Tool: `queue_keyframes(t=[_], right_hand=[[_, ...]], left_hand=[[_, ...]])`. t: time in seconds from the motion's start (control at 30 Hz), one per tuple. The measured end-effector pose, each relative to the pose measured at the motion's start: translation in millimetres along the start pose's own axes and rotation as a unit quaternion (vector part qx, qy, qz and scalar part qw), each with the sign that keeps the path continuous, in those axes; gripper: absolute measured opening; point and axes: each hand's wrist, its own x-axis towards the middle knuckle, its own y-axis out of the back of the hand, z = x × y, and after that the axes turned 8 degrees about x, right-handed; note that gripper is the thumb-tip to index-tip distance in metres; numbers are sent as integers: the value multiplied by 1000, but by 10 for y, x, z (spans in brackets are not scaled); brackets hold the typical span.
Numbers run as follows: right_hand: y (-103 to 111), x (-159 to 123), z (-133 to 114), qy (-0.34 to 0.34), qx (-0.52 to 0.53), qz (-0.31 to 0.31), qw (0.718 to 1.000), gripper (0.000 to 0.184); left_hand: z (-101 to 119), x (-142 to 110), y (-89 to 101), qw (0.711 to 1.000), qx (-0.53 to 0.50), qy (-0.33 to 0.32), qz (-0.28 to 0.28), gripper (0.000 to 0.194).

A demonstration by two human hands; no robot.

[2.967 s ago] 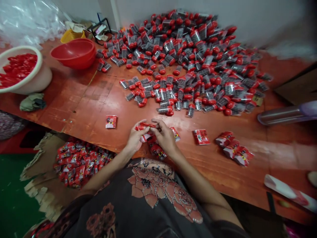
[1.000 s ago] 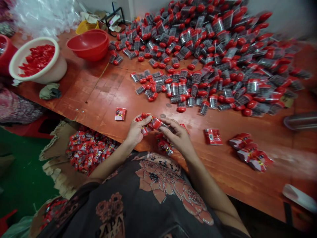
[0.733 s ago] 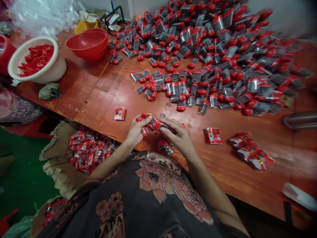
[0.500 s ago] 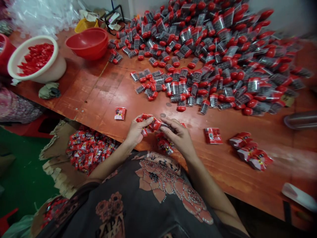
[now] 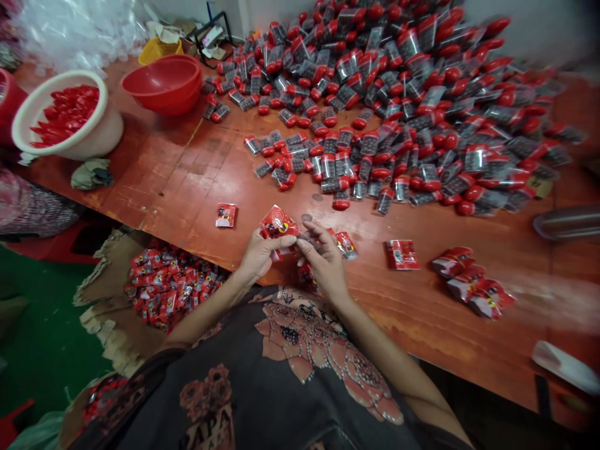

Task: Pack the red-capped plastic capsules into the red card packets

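A: Hands first. What's the left hand doing?

B: Clamped on a red packet, thumb laid over its near edge, fingers underneath. Printed face turned up.

A: And the right hand?

B: Thumb and forefinger drawn in close to the left thumb, at the packet's right-hand corner. Other fingers loosely bent. Something dark sits there; can't tell what, or whether the right hand grips it.

A: Position of the packet?

B: Above the desk, near its front edge, in front of the body. It lies mostly beyond the left thumb, and left of the right hand. Left hand nearer, already in contact.

A: Long axis?

B: None clear; looks nearly square. Set askew, one corner pointing away from the body, another towards the right hand.

A: Close surroundings?

B: A few loose packets just right of the right hand, more partly hidden below it. A single packet off to the left, another packet to the right, then an overlapping row further right.

A: Beyond?

B: A big heap of red-capped clear tubes, dark contents. Below, left of the body, a torn carton holding many similar packets.
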Motion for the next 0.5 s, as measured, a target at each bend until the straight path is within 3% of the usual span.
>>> queue_keyframes(t=[0.2, 0.33, 0.4, 0.5], right_hand=[[19, -5, 86, -11, 16, 3, 1000, 40], [18, -37, 87, -6, -6, -4, 1000, 39], [16, -58, 65, 37, -42, 7, 998, 38], [22, -87, 47, 154, -143, 23, 977, 39]], left_hand=[[11, 26, 68, 1000, -7, 17, -11, 33], [-11, 5, 76, 999, -16, 19, -23, 51], [-6, -11, 59, 999, -24, 7, -25, 55], [13, -39, 11, 999, -32, -7, -16, 49]])
